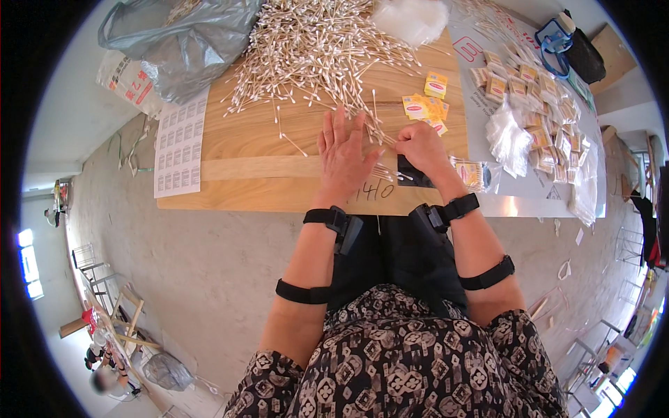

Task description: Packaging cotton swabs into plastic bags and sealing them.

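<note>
A big heap of cotton swabs (pixel 306 52), with white tips and wooden sticks, covers the far part of the wooden tabletop (pixel 244 150). My left hand (pixel 343 152) lies palm down at the heap's near edge, its fingers spread. Just right of it, my right hand (pixel 425 148) is closed, its fingertips pinching the ends of a few swabs (pixel 377 131). More loose swabs (pixel 382 172) poke out below the left thumb. Beneath my right wrist is a dark flat piece (pixel 412 173), partly hidden. Beside that wrist lies a clear bag of swabs with a yellow card (pixel 468 174).
Yellow cards (pixel 425 106) lie beyond my right hand. Many packed swab bags (pixel 540 97) and empty clear bags (pixel 510 143) cover the grey board at right. A grey plastic bag (pixel 191 52) and printed sheet (pixel 182 143) are at left. Another person (pixel 108 373) is far off, lower left.
</note>
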`<state>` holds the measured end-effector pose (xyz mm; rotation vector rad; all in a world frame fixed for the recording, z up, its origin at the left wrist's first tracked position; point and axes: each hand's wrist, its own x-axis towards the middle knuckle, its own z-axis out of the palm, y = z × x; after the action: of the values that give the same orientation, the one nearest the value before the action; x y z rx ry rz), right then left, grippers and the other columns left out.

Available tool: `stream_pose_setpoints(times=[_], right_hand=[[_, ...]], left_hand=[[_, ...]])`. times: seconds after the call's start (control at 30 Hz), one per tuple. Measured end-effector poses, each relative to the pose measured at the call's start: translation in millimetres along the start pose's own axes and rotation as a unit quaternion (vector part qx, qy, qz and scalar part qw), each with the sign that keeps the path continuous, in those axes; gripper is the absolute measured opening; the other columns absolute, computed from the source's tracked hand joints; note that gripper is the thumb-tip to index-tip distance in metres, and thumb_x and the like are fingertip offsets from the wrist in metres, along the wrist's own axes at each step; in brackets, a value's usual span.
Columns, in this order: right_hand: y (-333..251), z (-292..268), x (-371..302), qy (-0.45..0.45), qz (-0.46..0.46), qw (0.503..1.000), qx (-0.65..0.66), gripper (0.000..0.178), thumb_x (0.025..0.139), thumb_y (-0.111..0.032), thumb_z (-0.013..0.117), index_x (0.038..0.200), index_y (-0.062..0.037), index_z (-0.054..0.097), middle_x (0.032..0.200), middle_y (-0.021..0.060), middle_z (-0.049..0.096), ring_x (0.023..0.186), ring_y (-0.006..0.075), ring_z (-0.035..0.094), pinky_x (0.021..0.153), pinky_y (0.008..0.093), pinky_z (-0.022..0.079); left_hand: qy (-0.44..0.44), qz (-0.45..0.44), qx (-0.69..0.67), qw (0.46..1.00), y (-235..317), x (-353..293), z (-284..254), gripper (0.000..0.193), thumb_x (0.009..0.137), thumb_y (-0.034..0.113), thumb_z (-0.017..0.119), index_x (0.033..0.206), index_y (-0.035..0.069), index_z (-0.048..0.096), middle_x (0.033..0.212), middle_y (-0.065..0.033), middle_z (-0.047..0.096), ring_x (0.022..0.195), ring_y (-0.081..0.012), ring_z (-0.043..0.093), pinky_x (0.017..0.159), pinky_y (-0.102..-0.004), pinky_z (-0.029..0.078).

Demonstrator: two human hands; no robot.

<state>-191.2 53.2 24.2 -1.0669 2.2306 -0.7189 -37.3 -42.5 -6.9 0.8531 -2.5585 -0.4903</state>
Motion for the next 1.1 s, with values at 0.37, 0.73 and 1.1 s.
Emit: stream_pose_setpoints(times=[0.37, 0.73, 1.1], right_hand=[[9.4, 3.5, -13.0, 0.069, -0.034, 0.997, 0.018, 0.016, 0.072, -0.018, 0.066, 0.071, -0.0021, 0.066, 0.074, 0.0178, 0.065, 0.075, 0.0359, 0.064, 0.067, 0.0451, 0.05], [17.9, 3.6, -34.5, 0.079, -0.018, 0.995, 0.055, 0.018, 0.071, -0.019, 0.07, 0.07, -0.0019, 0.064, 0.073, 0.0147, 0.064, 0.07, 0.0326, 0.063, 0.063, 0.0419, 0.048], [21.1, -0.9, -35.1, 0.055, -0.017, 0.998, 0.035, 0.017, 0.071, -0.018, 0.069, 0.07, -0.0019, 0.065, 0.072, 0.0151, 0.065, 0.071, 0.0334, 0.064, 0.064, 0.0441, 0.049]], left_hand=[[-0.092, 0.045, 0.067, 0.992, -20.5, 13.4, -11.5, 0.067, 0.088, 0.04, 0.063, 0.148, 0.027, 0.037, 0.159, -0.0088, 0.02, 0.147, -0.0322, 0.014, 0.116, -0.0514, 0.015], [-0.093, 0.023, 0.06, 0.994, -17.9, 7.0, -16.3, 0.068, 0.09, 0.041, 0.06, 0.15, 0.025, 0.033, 0.16, -0.0136, 0.014, 0.147, -0.0361, 0.011, 0.117, -0.0516, 0.012], [-0.15, 0.037, 0.111, 0.982, -14.8, 9.5, -16.6, 0.061, 0.092, 0.043, 0.056, 0.149, 0.031, 0.036, 0.161, -0.0105, 0.014, 0.148, -0.0343, 0.009, 0.116, -0.0549, 0.013]])
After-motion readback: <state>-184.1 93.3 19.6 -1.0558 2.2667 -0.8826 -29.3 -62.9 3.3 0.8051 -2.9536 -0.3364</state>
